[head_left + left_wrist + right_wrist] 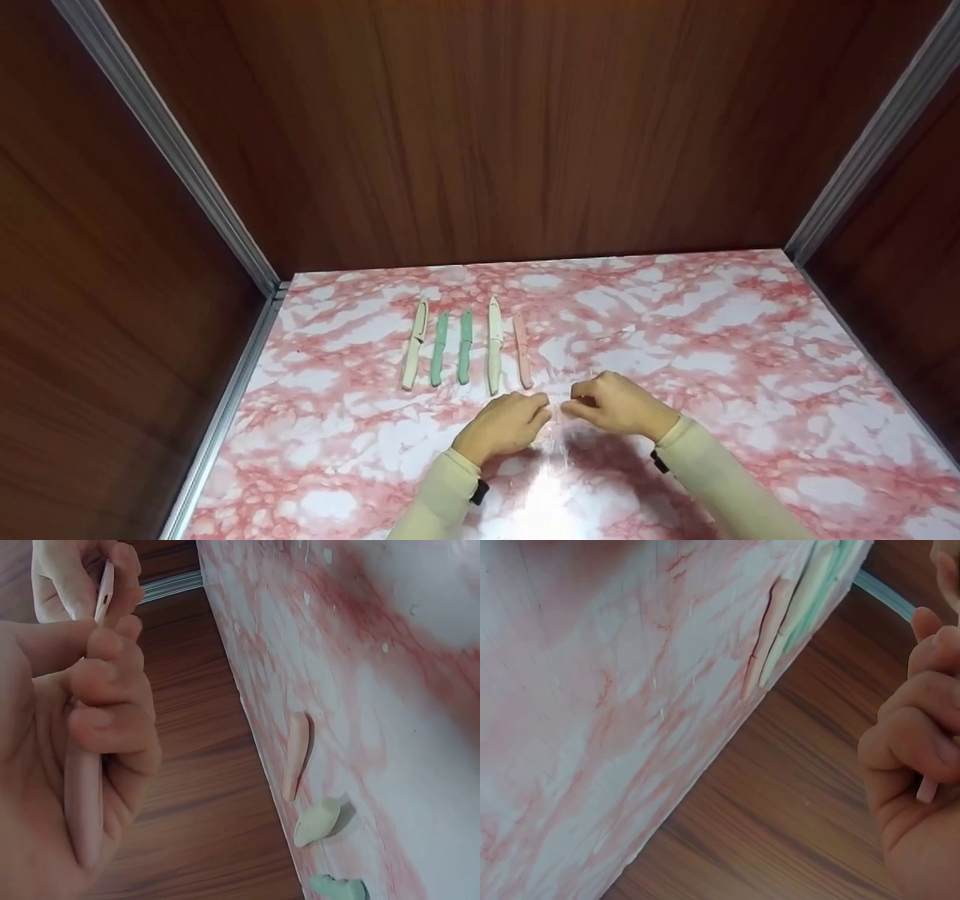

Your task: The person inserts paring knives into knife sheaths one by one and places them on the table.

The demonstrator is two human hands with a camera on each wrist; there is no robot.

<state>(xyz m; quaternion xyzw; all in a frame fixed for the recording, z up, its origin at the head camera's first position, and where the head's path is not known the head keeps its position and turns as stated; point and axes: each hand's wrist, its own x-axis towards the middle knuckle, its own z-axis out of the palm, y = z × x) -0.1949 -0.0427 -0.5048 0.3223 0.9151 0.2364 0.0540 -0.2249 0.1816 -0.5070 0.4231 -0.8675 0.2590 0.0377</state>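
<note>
My left hand [504, 424] curls its fingers round the pink handle [84, 802] of a small knife, as the left wrist view shows. The knife's slotted pink sheath end [105, 592] is gripped by my right hand [621, 405]. From the right wrist, a pink tip [927, 790] pokes out below the curled fingers. In the head view both hands face each other above the table's front part, and the knife is hidden there. Left of them lies a row of sheathed knives: cream [411, 360], green [439, 352], another green [465, 349], pale cream [494, 352] and pink [523, 352].
The table [712, 337] has a red-and-white marbled top. Brown wood-grain panels [480, 135] enclose it at the back and both sides, joined by metal rails [165, 142]. A bright glare [551, 502] falls on the surface near the front.
</note>
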